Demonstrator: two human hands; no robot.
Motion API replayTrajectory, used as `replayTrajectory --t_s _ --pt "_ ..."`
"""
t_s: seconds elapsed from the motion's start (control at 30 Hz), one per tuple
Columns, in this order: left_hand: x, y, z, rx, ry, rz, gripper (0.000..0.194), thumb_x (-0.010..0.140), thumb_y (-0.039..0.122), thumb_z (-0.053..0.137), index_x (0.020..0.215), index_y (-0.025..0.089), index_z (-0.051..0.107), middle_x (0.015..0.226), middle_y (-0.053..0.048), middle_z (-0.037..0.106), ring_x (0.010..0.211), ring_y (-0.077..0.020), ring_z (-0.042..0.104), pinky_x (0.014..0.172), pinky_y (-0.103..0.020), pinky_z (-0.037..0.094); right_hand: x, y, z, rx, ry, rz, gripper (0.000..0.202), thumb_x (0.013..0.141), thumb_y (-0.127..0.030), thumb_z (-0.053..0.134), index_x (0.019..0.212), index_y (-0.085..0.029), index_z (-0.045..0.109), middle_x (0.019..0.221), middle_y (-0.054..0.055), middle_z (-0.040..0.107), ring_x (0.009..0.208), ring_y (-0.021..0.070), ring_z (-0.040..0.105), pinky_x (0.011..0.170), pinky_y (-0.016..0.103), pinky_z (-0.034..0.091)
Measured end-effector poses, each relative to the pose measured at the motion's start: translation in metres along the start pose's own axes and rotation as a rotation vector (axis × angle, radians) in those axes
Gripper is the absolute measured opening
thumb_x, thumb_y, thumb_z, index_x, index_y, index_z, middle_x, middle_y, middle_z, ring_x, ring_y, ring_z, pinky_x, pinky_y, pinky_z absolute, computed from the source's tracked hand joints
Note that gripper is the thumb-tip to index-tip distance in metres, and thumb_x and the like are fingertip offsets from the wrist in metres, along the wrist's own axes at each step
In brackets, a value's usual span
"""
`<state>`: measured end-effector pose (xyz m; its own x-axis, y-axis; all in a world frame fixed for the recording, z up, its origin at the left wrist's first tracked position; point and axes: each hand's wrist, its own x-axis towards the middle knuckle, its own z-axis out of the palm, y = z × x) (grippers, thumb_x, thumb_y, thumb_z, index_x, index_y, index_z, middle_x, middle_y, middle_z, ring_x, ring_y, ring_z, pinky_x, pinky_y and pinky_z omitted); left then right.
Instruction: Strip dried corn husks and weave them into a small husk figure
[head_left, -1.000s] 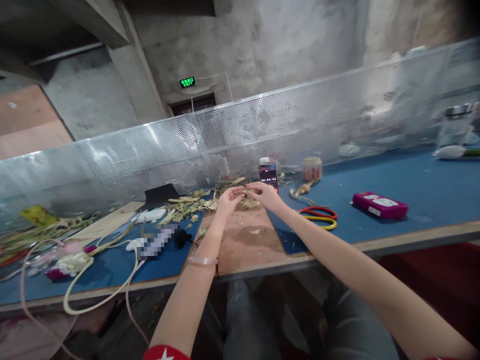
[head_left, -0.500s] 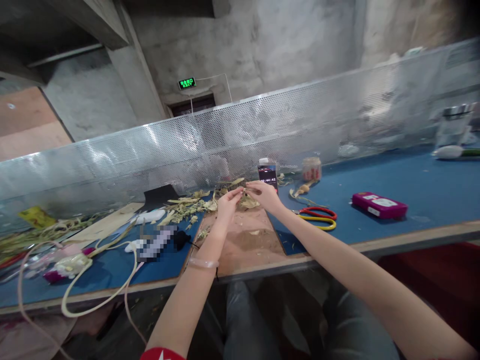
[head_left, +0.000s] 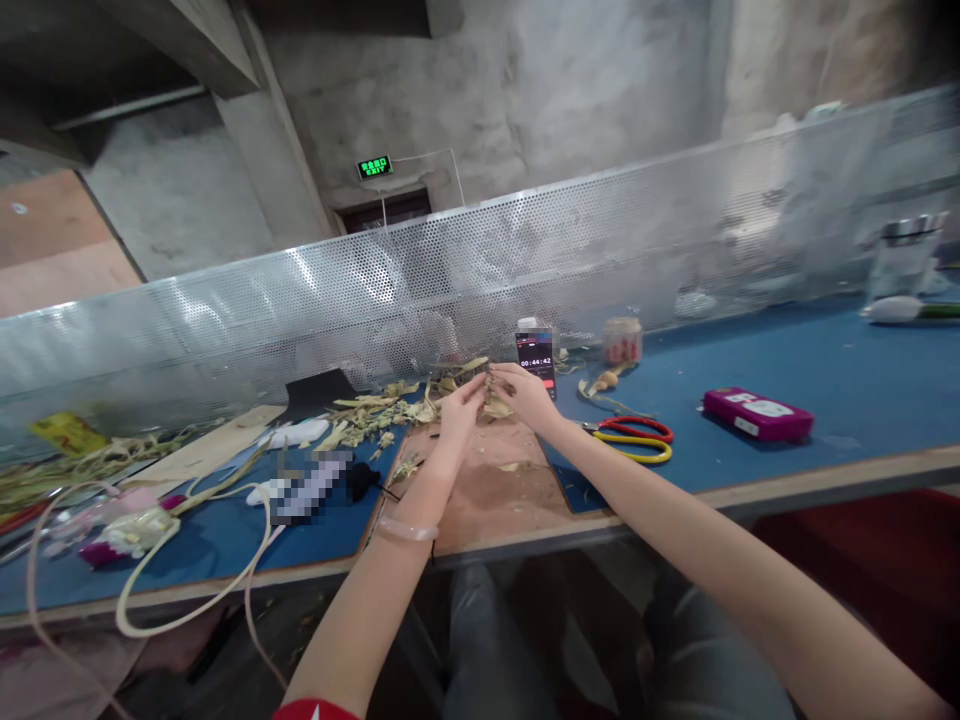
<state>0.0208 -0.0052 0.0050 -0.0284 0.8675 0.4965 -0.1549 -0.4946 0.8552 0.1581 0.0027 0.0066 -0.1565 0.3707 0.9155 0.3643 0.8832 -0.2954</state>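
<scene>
My left hand (head_left: 463, 402) and my right hand (head_left: 526, 396) meet fingertip to fingertip over a bare board (head_left: 510, 490). Both have their fingers pinched, and whatever small bit lies between them is too small to name. Behind the fingers lies a heap of dry, yellowish leaves and stalks (head_left: 448, 382). More dried plant bits (head_left: 375, 420) spread over the table to the left of my left hand. A phone with a timer on its screen (head_left: 535, 358) stands upright just beyond my right hand. Scissors with red and yellow handles (head_left: 637, 440) lie right of my right forearm.
On the blue tabletop (head_left: 750, 350) are a magenta box (head_left: 757, 415), a lidded jar (head_left: 622, 342) and, far right, a glass container (head_left: 904, 260). Pale looped cords (head_left: 124, 600) hang over the front edge at left. A perforated metal screen (head_left: 330, 280) runs along the back.
Both hands stay together over the board, with only a slight shift of the fingers. The camera view has moved very little.
</scene>
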Motion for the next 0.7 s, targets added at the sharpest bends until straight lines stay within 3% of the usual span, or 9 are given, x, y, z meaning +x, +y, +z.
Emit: replayTrajectory --t_s 0.1,0.3,0.5,0.7 --pt "0.002 -0.002 -0.003 0.062 -0.01 0.016 0.041 0.063 0.023 0.068 0.104 0.019 0.065 0.095 -0.004 0.068 0.07 -0.0112 0.057 0.062 -0.021 0.043 0.0 -0.001 0.0 0.017 0.027 0.028 0.028 0.08 -0.018 0.05 0.104 -0.016 0.063 0.108 0.01 0.06 0.099 0.0184 0.057 0.087 0.03 0.046" --pt "0.0 0.002 -0.005 0.157 -0.054 0.019 0.047 0.065 0.024 0.067 0.111 0.018 0.06 0.06 0.002 0.062 0.049 -0.0062 0.046 0.05 -0.018 0.038 0.0 -0.006 -0.002 0.026 0.085 0.098 0.024 0.077 -0.022 0.055 0.098 -0.017 0.066 0.104 0.009 0.063 0.094 0.0184 0.059 0.085 0.031 0.047" --pt "0.002 0.006 -0.009 0.174 -0.089 0.034 0.049 0.066 0.022 0.065 0.115 0.019 0.058 0.067 0.001 0.065 0.054 -0.0072 0.051 0.056 -0.019 0.041 0.004 -0.002 -0.006 0.181 0.045 0.179 0.027 0.078 -0.022 0.053 0.102 -0.018 0.065 0.11 0.009 0.059 0.097 0.0179 0.057 0.082 0.03 0.048" --pt "0.007 0.004 -0.015 0.194 -0.121 0.015 0.052 0.066 0.021 0.065 0.117 0.019 0.056 0.073 0.0 0.068 0.064 -0.0114 0.058 0.064 -0.023 0.046 0.007 0.0 -0.016 0.406 -0.039 0.316 0.033 0.079 -0.018 0.043 0.105 -0.019 0.064 0.115 0.009 0.056 0.063 0.0097 0.058 0.064 0.028 0.052"
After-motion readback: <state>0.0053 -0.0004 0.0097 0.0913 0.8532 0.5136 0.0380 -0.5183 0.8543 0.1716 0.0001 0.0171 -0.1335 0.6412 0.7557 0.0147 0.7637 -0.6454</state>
